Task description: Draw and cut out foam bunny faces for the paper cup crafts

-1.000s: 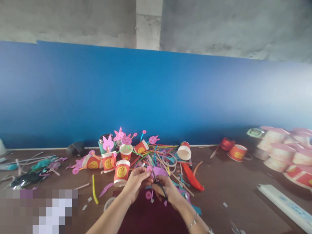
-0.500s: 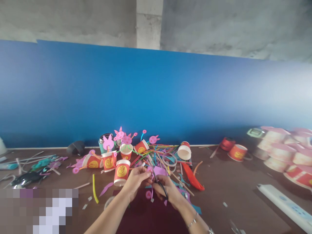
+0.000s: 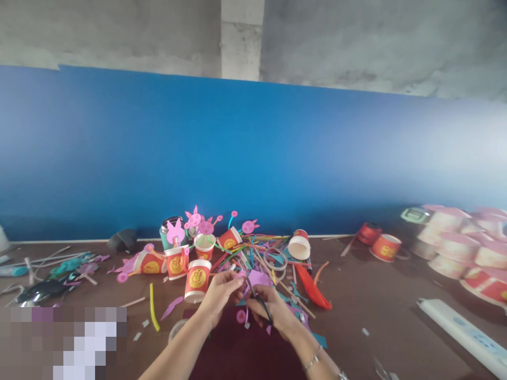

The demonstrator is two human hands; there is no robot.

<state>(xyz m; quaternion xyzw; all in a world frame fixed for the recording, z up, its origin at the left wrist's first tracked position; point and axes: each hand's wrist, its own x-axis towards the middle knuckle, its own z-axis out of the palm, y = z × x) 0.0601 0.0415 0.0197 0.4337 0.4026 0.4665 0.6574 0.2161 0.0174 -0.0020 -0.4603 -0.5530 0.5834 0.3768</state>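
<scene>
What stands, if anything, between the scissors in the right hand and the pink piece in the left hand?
Nothing visible stands between them. The right hand holds the scissors, and their blades lie close to the pink piece in the left hand; whether they touch, I cannot tell.

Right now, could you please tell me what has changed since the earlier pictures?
Nothing has visibly moved, been taken hold of or let go. The left hand still pinches the small pink piece, the right hand still holds the scissors, and the yellow strip lies as before.
</scene>
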